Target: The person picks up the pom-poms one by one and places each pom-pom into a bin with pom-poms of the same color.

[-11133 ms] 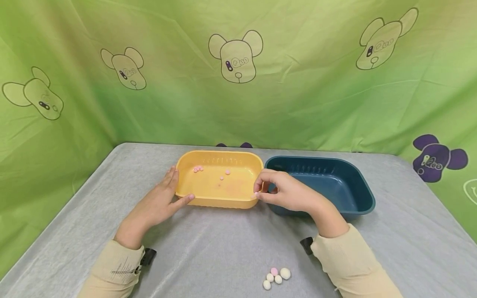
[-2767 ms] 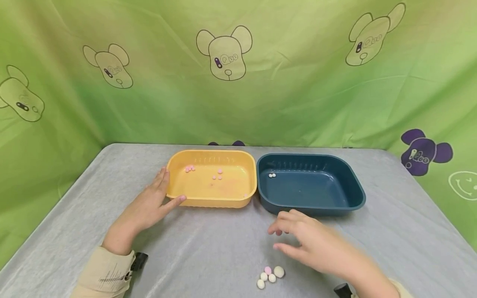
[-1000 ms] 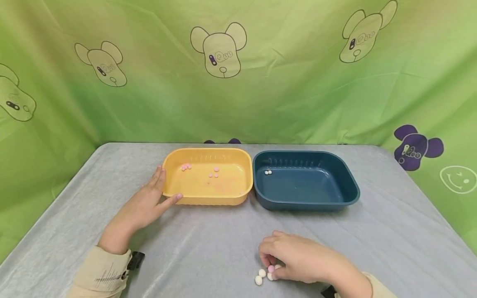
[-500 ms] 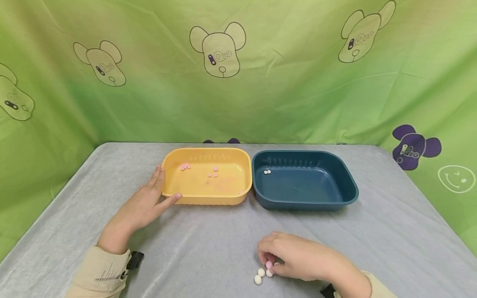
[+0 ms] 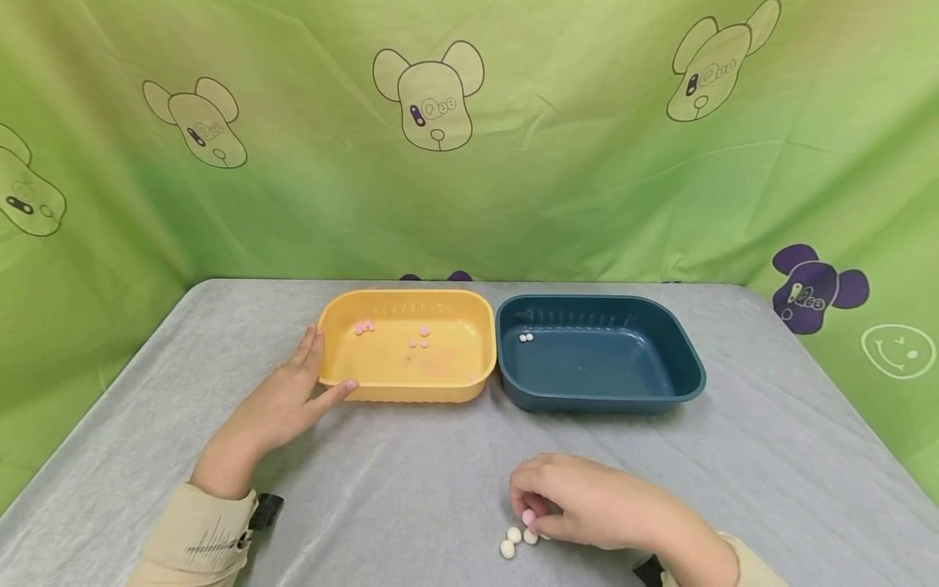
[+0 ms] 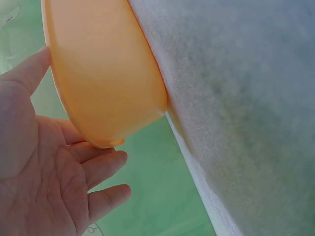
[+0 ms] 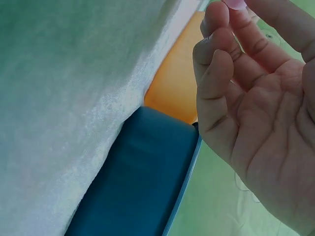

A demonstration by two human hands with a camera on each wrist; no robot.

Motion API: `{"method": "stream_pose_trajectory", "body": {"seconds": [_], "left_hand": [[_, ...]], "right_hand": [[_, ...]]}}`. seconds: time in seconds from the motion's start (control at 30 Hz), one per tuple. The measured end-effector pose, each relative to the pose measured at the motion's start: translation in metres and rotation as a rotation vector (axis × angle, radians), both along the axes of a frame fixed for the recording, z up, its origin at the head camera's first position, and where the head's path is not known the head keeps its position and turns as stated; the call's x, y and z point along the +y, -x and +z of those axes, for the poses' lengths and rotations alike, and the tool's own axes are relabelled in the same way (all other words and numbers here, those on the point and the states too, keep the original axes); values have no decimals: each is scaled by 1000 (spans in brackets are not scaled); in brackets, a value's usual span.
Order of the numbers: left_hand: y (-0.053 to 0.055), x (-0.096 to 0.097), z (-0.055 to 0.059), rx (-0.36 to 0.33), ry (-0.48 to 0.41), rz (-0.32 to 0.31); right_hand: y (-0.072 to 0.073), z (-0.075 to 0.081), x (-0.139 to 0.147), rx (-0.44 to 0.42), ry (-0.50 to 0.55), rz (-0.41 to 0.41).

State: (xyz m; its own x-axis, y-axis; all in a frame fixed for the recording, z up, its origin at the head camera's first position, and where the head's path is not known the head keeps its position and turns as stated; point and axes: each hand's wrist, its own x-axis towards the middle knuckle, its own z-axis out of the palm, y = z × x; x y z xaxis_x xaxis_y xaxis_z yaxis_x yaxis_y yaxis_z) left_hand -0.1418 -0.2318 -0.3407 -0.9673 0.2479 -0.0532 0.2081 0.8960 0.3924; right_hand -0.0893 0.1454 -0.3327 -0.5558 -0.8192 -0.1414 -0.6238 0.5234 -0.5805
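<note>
At the front of the table my right hand (image 5: 587, 499) pinches a pink ball (image 5: 529, 517) between thumb and fingertips; the ball also shows at the top edge of the right wrist view. Right by the fingers lie several white balls (image 5: 508, 549), one of them mostly hidden by the thumb. My left hand (image 5: 282, 403) rests on the left end of the yellow basin (image 5: 411, 393), fingers straight along its side and thumb on the front rim. Several small pink balls (image 5: 424, 332) lie inside that basin.
A dark blue basin (image 5: 601, 403) stands against the yellow one on its right, with two small white balls (image 5: 526, 337) inside. Grey cloth (image 5: 411, 489) covers the table. A green printed curtain (image 5: 587, 163) hangs behind and at the sides.
My right hand has come from the yellow basin's right end to the front balls and now pinches the pink one. Another pink ball lies in the yellow basin. My left hand stays put.
</note>
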Motion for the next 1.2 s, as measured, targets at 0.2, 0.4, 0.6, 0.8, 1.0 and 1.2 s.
{"method": "stream_pose_trajectory", "body": {"seconds": [0.2, 0.4, 0.6, 0.8, 1.0, 1.2], "left_hand": [[-1, 0, 1, -1, -1, 4], [0, 2, 3, 15, -5, -4], [1, 3, 3, 0, -2, -2], [1, 2, 3, 3, 4, 2], [-1, 1, 2, 14, 1, -3], [0, 0, 1, 14, 0, 1]], "right_hand": [[2, 3, 3, 17, 24, -11], [3, 8, 9, 59, 63, -28], [6, 11, 13, 82, 66, -20], [9, 17, 12, 118, 75, -14], [12, 21, 10, 156, 106, -15], [14, 23, 10, 175, 116, -11]]}}
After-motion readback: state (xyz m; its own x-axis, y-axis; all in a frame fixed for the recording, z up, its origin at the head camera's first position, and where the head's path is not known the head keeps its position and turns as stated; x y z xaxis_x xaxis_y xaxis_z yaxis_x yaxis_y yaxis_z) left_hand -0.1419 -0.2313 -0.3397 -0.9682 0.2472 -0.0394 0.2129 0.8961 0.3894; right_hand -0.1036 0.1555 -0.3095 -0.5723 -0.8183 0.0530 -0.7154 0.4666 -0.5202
